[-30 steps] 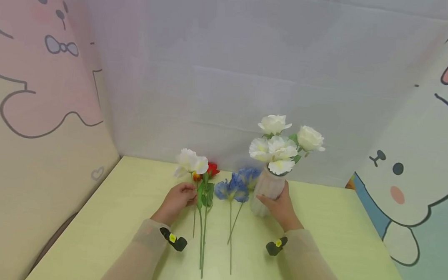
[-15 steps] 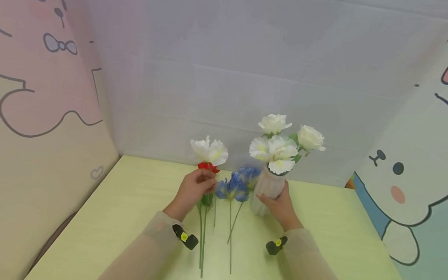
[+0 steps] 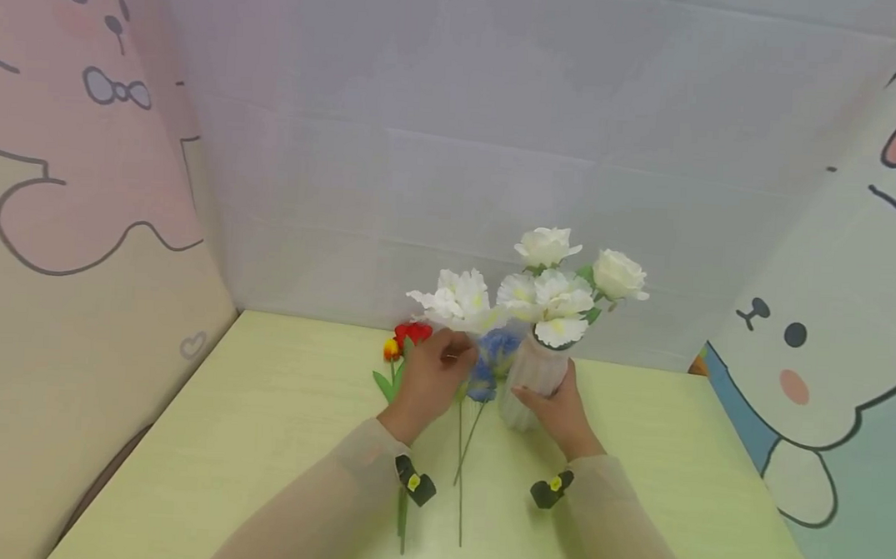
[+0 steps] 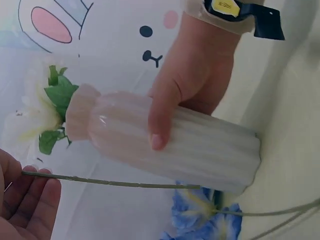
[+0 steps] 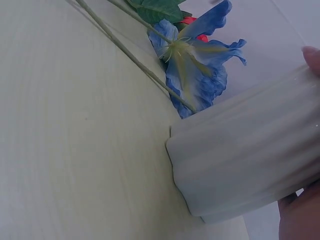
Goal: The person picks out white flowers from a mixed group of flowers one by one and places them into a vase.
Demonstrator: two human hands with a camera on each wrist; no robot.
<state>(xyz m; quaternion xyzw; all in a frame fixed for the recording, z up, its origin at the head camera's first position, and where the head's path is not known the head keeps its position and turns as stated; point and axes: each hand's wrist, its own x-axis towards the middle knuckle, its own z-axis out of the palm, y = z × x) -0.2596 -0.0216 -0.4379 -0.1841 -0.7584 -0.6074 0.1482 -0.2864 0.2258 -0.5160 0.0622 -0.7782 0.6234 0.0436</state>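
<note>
My left hand (image 3: 428,383) pinches the thin green stem (image 4: 110,183) of a white artificial flower with ruffled petals (image 3: 454,301), its bloom upright just left of the vase. In the left wrist view this stem runs alongside the vase, outside it. My right hand (image 3: 562,414) grips the pale ribbed vase (image 3: 531,383) from the right side, thumb across its front. Out of the vase's mouth rise two white roses (image 3: 619,275) and a ruffled white flower with yellow streaks (image 3: 563,297). Close by the vase's left side lie blue flowers (image 5: 195,65).
Behind my left hand lie a red flower (image 3: 413,334) and a small orange-yellow bloom (image 3: 391,350), their stems partly hidden by my arm. The pale yellow table (image 3: 283,439) meets a grey-white wall sheet (image 3: 347,183) at the back. Printed cartoon panels stand at both sides.
My left hand has lifted the white flower from beside the red one and carried it right, toward the vase. My right hand and the vase have stayed in place.
</note>
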